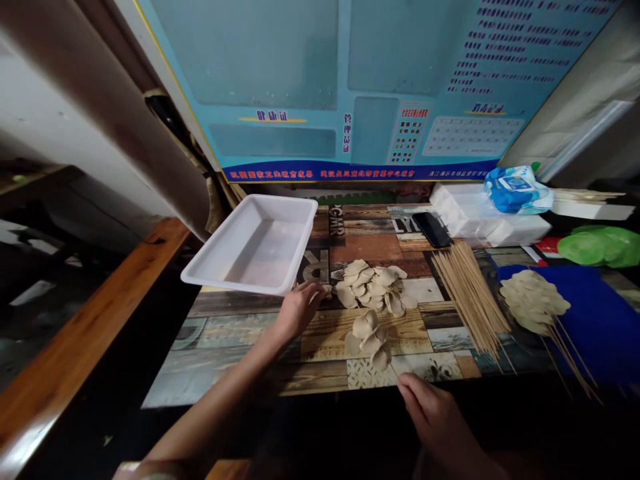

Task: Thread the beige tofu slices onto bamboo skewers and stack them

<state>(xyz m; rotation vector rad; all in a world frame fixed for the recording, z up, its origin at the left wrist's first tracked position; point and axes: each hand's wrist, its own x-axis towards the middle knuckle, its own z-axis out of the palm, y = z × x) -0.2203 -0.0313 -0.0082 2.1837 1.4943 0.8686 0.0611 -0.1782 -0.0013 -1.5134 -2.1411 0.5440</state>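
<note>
A loose pile of pale round slices [373, 287] lies on the patterned table [235, 327]. My left hand [299, 308] reaches to the pile's left edge, fingers curled and pinched on one slice beside the white plastic tray [255, 243]. My right hand [430, 408] is at the near table edge with fingers closed on the end of a thin skewer. That skewer carries a bunch of threaded slices [371, 339] resting on the table just below the pile.
A bundle of bare bamboo skewers [467, 293] lies right of the pile. Loaded skewers [535, 303] rest on a blue tray [600, 320]. A black phone [431, 229], white tissue packs [475, 213], a green lid [600, 247] and a blue notice board [350, 87] stand behind. A wooden ledge [85, 333] runs along the left.
</note>
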